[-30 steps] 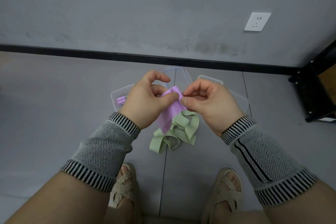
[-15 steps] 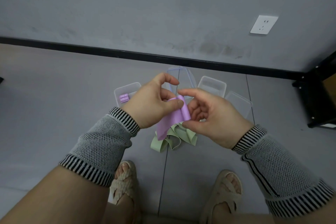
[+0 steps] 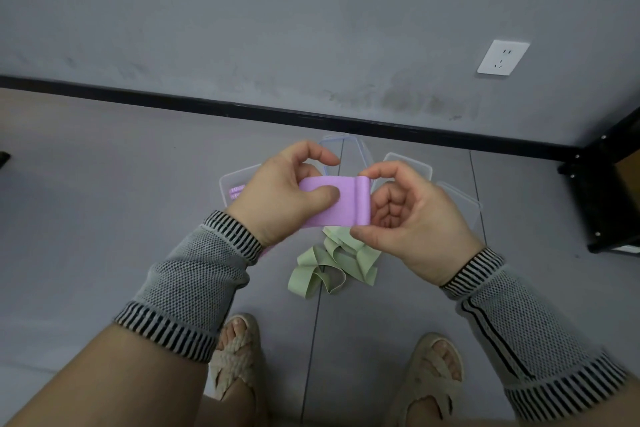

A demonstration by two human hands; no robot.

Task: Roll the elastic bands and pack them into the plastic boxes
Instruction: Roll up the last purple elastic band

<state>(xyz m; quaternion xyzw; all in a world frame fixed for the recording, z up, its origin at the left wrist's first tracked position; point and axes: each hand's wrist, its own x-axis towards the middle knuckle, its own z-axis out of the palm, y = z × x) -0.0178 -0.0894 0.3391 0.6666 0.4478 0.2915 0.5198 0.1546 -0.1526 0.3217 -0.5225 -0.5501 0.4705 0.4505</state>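
A purple elastic band (image 3: 341,202) is stretched flat between both hands, above the floor. Its right end is rolled into a small cylinder (image 3: 362,200). My right hand (image 3: 412,222) pinches that roll between forefinger on top and thumb below. My left hand (image 3: 282,194) holds the flat part, thumb pressed on top. Loose green elastic bands (image 3: 330,265) lie tangled on the floor below. Several clear plastic boxes (image 3: 408,165) stand on the floor behind my hands; the left box (image 3: 228,184) holds a purple rolled band (image 3: 236,191).
A grey wall with a black skirting board (image 3: 242,107) and a white socket (image 3: 503,57) is ahead. A black shelf frame (image 3: 602,194) stands at the right. My sandalled feet (image 3: 235,357) are on the grey floor tiles near the bottom.
The band went from hanging down to being held level between the hands. My right hand turned palm-up and now pinches a rolled end; the roll has grown.
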